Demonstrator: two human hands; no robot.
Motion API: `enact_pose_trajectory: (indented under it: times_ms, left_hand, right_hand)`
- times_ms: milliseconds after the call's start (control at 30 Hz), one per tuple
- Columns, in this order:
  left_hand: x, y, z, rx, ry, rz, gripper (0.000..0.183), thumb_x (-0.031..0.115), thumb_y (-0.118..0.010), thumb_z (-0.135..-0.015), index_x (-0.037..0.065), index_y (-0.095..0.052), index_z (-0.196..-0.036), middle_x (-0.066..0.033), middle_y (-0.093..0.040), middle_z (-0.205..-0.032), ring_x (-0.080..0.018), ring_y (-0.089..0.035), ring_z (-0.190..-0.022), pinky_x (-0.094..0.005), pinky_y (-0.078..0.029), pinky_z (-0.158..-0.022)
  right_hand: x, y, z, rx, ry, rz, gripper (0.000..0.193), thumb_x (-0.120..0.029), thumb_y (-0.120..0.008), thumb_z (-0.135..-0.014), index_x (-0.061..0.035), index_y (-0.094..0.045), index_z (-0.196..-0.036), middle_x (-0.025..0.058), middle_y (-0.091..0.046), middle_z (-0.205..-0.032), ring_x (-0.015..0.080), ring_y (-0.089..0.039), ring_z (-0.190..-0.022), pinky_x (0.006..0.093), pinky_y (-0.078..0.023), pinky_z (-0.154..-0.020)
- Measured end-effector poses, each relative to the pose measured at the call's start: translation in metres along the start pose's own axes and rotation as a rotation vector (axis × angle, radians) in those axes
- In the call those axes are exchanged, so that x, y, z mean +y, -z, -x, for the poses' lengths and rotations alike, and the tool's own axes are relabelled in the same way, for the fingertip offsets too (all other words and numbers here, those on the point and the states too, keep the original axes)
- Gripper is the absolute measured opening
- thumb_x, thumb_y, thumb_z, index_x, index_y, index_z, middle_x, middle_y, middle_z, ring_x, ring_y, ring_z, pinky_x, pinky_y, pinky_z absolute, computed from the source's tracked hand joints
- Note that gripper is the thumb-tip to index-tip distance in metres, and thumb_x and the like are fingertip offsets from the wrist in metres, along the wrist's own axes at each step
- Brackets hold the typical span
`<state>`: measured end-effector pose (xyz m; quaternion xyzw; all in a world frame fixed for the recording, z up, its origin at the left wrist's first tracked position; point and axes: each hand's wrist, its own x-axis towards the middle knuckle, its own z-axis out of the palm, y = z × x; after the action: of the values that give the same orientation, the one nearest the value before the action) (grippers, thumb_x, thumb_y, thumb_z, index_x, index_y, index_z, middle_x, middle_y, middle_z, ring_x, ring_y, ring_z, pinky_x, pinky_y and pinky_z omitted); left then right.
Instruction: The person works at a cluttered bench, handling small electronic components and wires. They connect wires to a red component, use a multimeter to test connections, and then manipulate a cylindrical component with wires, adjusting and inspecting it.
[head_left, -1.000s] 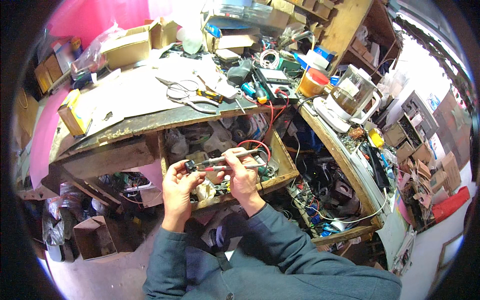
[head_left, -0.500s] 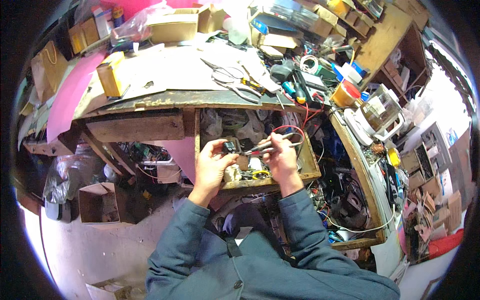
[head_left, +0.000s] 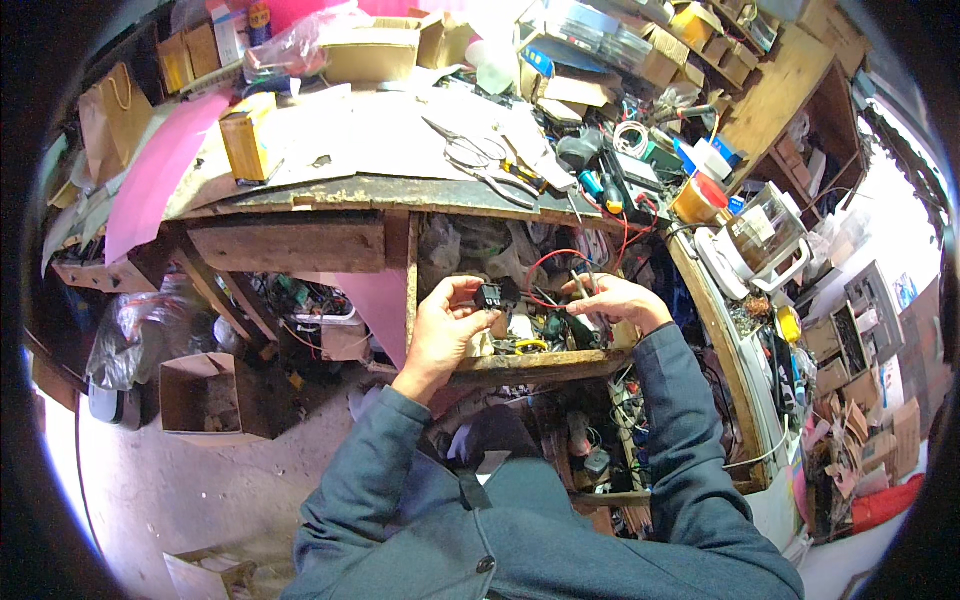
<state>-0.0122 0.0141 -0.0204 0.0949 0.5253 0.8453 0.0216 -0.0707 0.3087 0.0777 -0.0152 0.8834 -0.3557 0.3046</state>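
We hold a small black part between both hands below the cluttered worktop [head_left: 330, 190].

On the left, a yellow box [head_left: 245, 143] stands on the worktop and an open cardboard box [head_left: 205, 395] sits on the floor. Our left hand [head_left: 445, 325] has its fingers [head_left: 468, 292] closed on the small black part [head_left: 490, 295], pinched at its left side, in front of the open wooden drawer [head_left: 545, 362]. A red wire [head_left: 550, 262] loops just right of it. Our right hand [head_left: 612, 300] curls its fingers around a thin metal tool [head_left: 580, 285], whose tip lies near the part; we cannot tell whether they touch.

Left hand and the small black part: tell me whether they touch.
Touching: the head view shows the left hand pinching the small black part with thumb and fingertips.
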Motion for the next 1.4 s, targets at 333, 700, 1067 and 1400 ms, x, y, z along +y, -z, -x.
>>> enact_pose_trajectory:
  times_ms: [333, 700, 1067, 1400]
  left_hand:
    - [0.011, -0.010, 0.006, -0.039, 0.037, -0.248, 0.045, 0.003, -0.078, -0.083, 0.000, -0.063, -0.126, -0.0061, -0.069, -0.106, -0.0118, -0.064, -0.089, -0.0280, -0.054, -0.079]
    - [0.008, -0.014, 0.003, -0.099, 0.034, -0.260, 0.035, 0.009, -0.076, -0.090, -0.004, -0.064, -0.120, -0.0104, -0.076, -0.093, -0.0103, -0.068, -0.081, -0.0257, -0.055, -0.071]
    - [0.010, -0.033, 0.004, -0.204, -0.104, -0.598, 0.035, 0.010, -0.081, -0.085, 0.000, -0.066, -0.116, -0.0066, -0.073, -0.094, -0.0123, -0.070, -0.083, -0.0273, -0.057, -0.071]
    - [0.037, -0.095, -0.014, -0.267, -0.276, -0.662, 0.052, 0.014, -0.085, -0.081, -0.002, -0.056, -0.120, -0.0174, -0.070, -0.107, -0.0243, -0.071, -0.094, -0.0330, -0.057, -0.079]
  right_hand:
    - [0.026, -0.004, -0.023, 0.230, -0.094, 0.732, 0.070, -0.062, -0.062, -0.089, 0.0069, -0.071, -0.098, 0.0295, -0.070, -0.094, 0.0418, -0.070, -0.091, 0.0473, -0.053, -0.081]
    - [0.045, 0.009, -0.033, 0.222, 0.074, 0.738, 0.039, -0.033, -0.064, -0.089, 0.0046, -0.069, -0.079, 0.0211, -0.066, -0.070, 0.0340, -0.067, -0.067, 0.0440, -0.050, -0.062]
    - [-0.004, -0.069, 0.006, -0.052, 0.394, -0.371, 0.035, -0.035, -0.058, -0.105, -0.0035, -0.064, -0.117, -0.0004, -0.063, -0.083, 0.0059, -0.058, -0.064, 0.0233, -0.048, -0.057]
    - [-0.006, -0.040, 0.048, 0.230, 0.570, -0.469, 0.034, -0.011, -0.072, -0.094, -0.0009, -0.061, -0.125, 0.0036, -0.069, -0.099, 0.0062, -0.062, -0.081, 0.0227, -0.052, -0.068]
